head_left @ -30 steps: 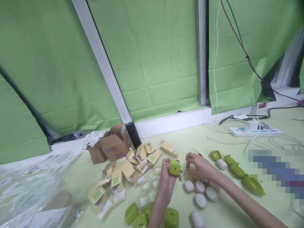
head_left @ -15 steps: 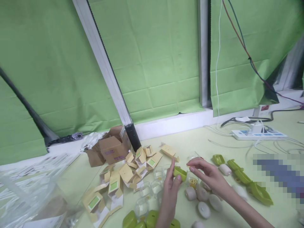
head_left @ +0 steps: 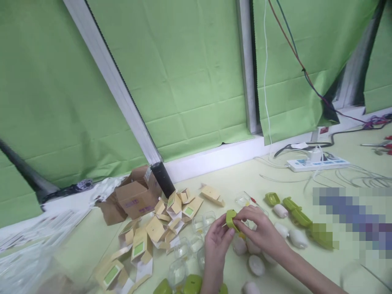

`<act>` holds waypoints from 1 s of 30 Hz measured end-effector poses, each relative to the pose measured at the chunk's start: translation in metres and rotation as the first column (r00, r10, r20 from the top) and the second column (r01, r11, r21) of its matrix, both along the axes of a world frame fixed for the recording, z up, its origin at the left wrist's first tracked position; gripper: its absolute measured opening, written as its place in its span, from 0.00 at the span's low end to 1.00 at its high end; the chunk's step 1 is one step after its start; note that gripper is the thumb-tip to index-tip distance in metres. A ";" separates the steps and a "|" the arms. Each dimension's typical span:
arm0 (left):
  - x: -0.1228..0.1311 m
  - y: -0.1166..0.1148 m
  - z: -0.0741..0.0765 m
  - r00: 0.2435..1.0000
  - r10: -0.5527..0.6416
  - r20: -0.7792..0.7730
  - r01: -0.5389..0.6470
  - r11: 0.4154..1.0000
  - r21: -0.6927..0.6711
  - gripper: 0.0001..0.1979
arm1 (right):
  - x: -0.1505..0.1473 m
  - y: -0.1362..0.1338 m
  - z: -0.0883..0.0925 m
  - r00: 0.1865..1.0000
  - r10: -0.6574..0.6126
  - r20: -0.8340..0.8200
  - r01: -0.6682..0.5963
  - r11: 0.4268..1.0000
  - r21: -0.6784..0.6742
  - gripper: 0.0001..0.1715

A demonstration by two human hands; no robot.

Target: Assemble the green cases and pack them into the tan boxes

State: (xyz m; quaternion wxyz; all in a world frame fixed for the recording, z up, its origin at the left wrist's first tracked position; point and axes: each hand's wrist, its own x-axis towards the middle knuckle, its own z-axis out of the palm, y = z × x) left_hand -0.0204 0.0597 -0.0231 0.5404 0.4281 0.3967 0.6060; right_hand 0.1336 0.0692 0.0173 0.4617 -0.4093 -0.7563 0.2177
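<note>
My left hand (head_left: 217, 241) is closed around a small green plastic shell (head_left: 231, 219), thumb at its lower edge. At the shell's right side, the thumb and fingertips of my right hand (head_left: 255, 223) are pinched together; what lies between them is hidden. Below my hands are white rounded pieces (head_left: 256, 265), partly covered by my right forearm. Clear plastic cups (head_left: 178, 272) stand left of my left wrist. More green shells (head_left: 192, 283) sit at the bottom edge, and others (head_left: 296, 212) lie in a row to the right.
Opened cardboard packets (head_left: 156, 229) are heaped to the left, before a brown carton (head_left: 134, 200) and a black cylinder (head_left: 163, 179). A white power strip (head_left: 318, 163) with loose cables lies at the back right. Clear plastic wrap (head_left: 27, 261) covers the left side.
My right hand has moved in from beside the green shell to touch it, bringing a small yellowish piece seen earlier at its fingertips. The shell has been turned. The view has shifted right.
</note>
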 end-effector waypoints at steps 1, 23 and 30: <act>0.000 0.000 0.000 1.000 -0.003 -0.001 0.003 1.000 -0.003 0.22 | -0.001 -0.001 0.000 1.000 -0.006 -0.006 0.006 1.000 0.005 0.08; -0.001 -0.006 0.020 0.996 -0.074 0.057 0.079 0.991 -0.106 0.20 | -0.004 -0.008 0.003 0.989 0.034 -0.147 -0.068 0.971 -0.231 0.07; -0.002 -0.004 0.017 0.994 -0.093 0.057 0.100 0.985 -0.137 0.19 | -0.001 -0.008 0.003 0.989 0.023 -0.146 -0.059 0.967 -0.247 0.08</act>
